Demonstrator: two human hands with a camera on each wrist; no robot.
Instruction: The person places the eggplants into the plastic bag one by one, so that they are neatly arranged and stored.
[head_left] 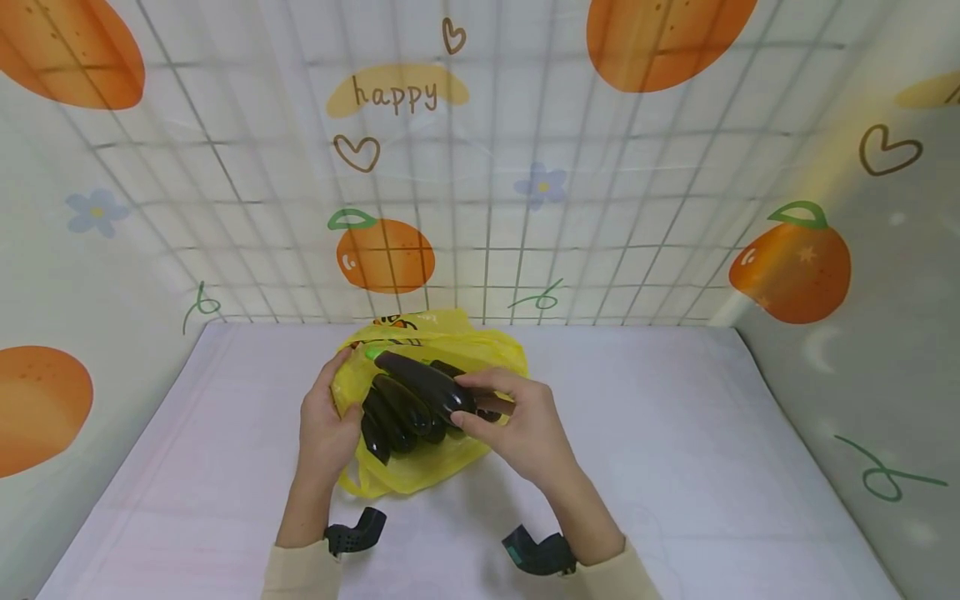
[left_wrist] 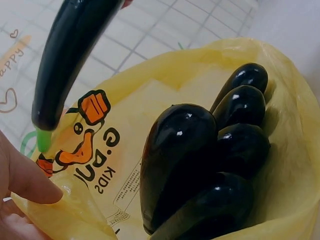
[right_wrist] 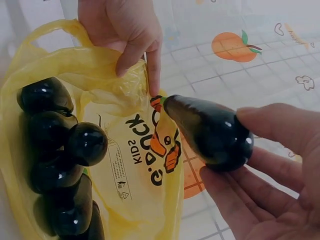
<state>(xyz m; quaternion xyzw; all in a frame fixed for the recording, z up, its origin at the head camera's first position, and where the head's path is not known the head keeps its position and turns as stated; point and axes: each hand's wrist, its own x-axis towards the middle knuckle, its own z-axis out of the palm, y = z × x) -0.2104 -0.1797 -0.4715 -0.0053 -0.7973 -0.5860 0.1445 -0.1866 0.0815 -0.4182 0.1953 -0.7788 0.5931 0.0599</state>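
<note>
My right hand (head_left: pixel 525 425) grips an eggplant (head_left: pixel 420 377) by its thick, round end, thumb on one side and fingers on the other. The eggplant is dark, glossy and green at the stem, and its stem end points towards my left hand (head_left: pixel 324 429). With the thumb inside and fingers outside, that left hand holds the rim of a yellow plastic bag (left_wrist: pixel 130 82). Several more eggplants (left_wrist: pixel 180 150) lie together in the bag. In the right wrist view, the held eggplant (right_wrist: pixel 212 132) is above the printed duck on the bag wall, apart from the others.
The bag lies on a white-covered table (head_left: pixel 637 433). Behind it stands a grid wall (head_left: pixel 600 208) under a sheet printed with oranges and hearts. Side sheets (head_left: pixel 862 375) border the table. A black wrist device (head_left: pixel 540 554) sits on each forearm.
</note>
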